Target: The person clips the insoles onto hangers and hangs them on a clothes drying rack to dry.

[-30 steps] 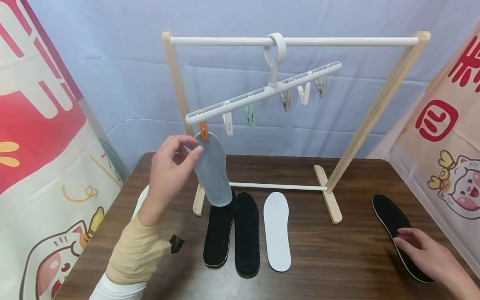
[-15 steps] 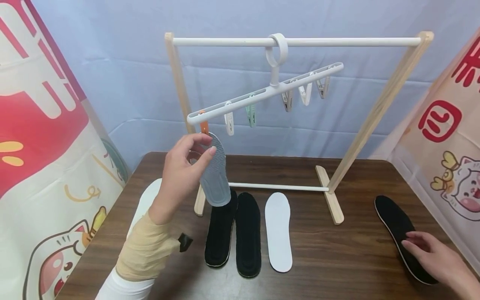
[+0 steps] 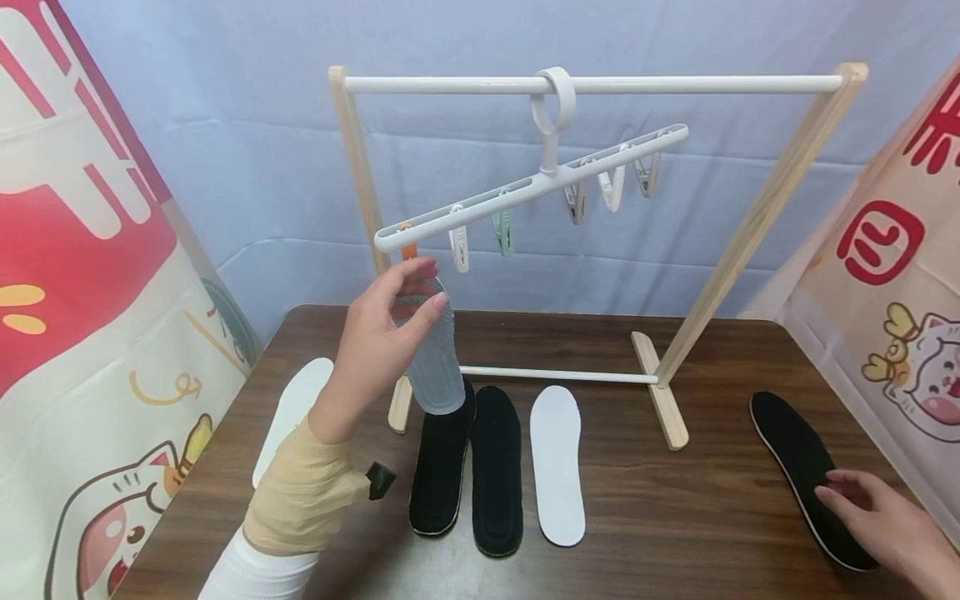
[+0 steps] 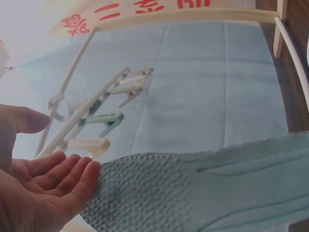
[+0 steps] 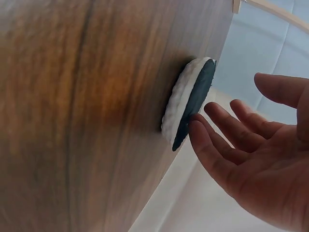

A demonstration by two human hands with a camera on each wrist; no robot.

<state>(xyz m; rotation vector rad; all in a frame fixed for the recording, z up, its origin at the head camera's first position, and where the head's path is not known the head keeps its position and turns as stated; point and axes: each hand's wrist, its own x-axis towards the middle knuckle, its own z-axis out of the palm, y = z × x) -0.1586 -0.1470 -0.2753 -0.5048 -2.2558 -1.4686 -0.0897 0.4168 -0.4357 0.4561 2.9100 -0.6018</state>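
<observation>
A grey, dimpled insole (image 3: 441, 379) hangs from the orange clip (image 3: 408, 250) at the near end of the white hanger (image 3: 487, 205). My left hand (image 3: 378, 337) is just below that clip, covering the insole's upper part in the head view. In the left wrist view its thumb stands apart from the bent, relaxed fingers, whose tips lie at the edge of the insole (image 4: 145, 193). On the right, my right hand (image 3: 885, 517) is loosely curved over a black insole (image 3: 787, 437). The right wrist view shows a fingertip beside this insole (image 5: 195, 101), its contact unclear.
Two black insoles (image 3: 496, 475) and a white insole (image 3: 557, 471) lie below the rack; another white insole (image 3: 288, 412) is at left. The wooden rack (image 3: 761, 217) carries the hanger, with several more clips (image 3: 502, 233). Patterned cloths flank the table (image 3: 660, 517).
My left hand has moved rightward and slightly up, from the insole's left edge to in front of its upper part. The right hand stays by the black insole, slightly shifted in view.
</observation>
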